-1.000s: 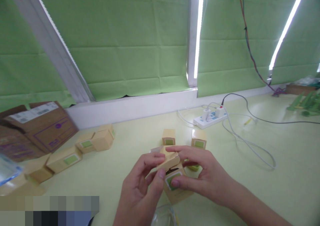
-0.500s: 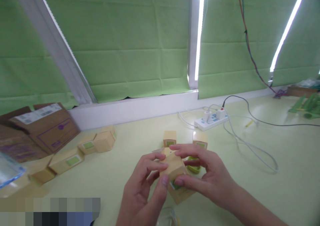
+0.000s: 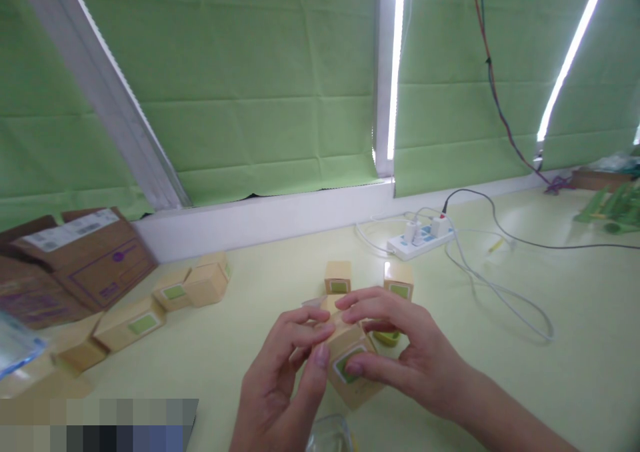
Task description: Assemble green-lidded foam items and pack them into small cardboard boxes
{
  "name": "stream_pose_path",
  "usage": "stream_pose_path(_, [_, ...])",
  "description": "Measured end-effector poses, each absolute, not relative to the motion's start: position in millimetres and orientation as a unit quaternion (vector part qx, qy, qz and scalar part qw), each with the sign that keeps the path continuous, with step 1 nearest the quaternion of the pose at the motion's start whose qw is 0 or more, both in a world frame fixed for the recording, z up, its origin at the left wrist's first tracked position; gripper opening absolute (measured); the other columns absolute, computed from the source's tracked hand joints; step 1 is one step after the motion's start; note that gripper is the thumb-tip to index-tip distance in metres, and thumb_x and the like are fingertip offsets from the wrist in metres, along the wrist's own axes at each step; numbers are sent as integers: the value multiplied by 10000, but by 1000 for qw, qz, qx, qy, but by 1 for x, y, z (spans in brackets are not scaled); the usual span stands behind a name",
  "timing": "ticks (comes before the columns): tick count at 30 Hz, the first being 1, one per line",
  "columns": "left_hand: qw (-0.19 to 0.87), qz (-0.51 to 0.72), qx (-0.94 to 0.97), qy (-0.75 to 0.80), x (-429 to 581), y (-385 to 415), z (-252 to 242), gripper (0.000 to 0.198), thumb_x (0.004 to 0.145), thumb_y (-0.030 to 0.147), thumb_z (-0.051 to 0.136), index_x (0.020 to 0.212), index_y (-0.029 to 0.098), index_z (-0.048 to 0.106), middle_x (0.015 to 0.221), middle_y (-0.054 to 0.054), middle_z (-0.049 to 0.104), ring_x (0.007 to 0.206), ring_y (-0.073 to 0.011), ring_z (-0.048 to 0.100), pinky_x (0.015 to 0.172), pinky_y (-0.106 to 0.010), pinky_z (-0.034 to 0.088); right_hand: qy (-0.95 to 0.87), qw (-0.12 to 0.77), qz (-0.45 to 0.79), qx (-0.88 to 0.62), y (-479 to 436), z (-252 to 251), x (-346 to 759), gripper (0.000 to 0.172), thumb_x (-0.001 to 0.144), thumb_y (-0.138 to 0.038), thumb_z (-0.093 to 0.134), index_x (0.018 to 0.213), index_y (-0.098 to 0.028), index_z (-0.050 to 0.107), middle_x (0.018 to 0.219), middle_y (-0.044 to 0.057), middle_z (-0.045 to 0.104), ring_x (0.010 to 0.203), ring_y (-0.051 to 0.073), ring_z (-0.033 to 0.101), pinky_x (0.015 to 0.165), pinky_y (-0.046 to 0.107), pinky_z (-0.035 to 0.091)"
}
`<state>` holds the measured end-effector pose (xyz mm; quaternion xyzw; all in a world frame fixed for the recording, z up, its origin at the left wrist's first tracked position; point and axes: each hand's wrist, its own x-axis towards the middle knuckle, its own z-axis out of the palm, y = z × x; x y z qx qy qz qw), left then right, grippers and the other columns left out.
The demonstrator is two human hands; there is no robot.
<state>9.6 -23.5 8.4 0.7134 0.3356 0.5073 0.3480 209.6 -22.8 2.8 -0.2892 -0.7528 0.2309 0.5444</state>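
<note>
Tan cardboard carton with green label (image 3: 350, 369) sat low-centre on pale green surface (image 3: 575, 372), top flap pressed shut. Left hand (image 3: 285, 379) and right hand (image 3: 415, 352) both pinched it. Finished cartons (image 3: 339, 277) stood behind; others (image 3: 130, 323) lay left.

1. The small box (image 3: 353, 369) sits between the left hand (image 3: 285, 379) and right hand (image 3: 405, 352).
2. Two boxes (image 3: 339, 277) stand just behind the hands on the bench (image 3: 575, 345).
3. The power strip (image 3: 423, 239) lies further behind, to the right.
4. The cardboard carton (image 3: 75, 252) lies far left.
</note>
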Motion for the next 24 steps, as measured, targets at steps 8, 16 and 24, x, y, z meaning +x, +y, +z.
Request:
stream_pose_path(8, [261, 490, 760, 338, 11, -26, 8, 178, 951, 159, 536, 854, 249, 655, 1169, -47, 626, 1161, -215, 622, 985, -358, 515, -777, 526, 214, -273, -24, 3, 211, 284, 894, -203, 741, 1141, -293, 633, 1234, 22, 661, 1201, 168, 605, 1045, 295, 460])
stream_pose_path(16, [212, 459, 805, 311, 12, -23, 2, 151, 935, 134, 572, 945, 246, 674, 1279, -70, 662, 1251, -214, 606, 1051, -358, 490, -780, 521, 202, -282, -23, 0, 211, 137, 939, -183, 672, 1036, -273, 634, 1196, 29, 653, 1185, 179, 601, 1025, 303, 474])
stream_pose_path(24, [285, 476, 750, 360, 18, -25, -1, 255, 934, 243, 604, 1184, 269, 645, 1277, -84, 669, 1219, -241, 624, 957, -363, 563, -666, 562, 352, -341, -24, -8, 205, 160, 986, -296, 597, 1143, -296, 563, 1267, 59, 573, 1104, 186, 640, 810, 268, 591])
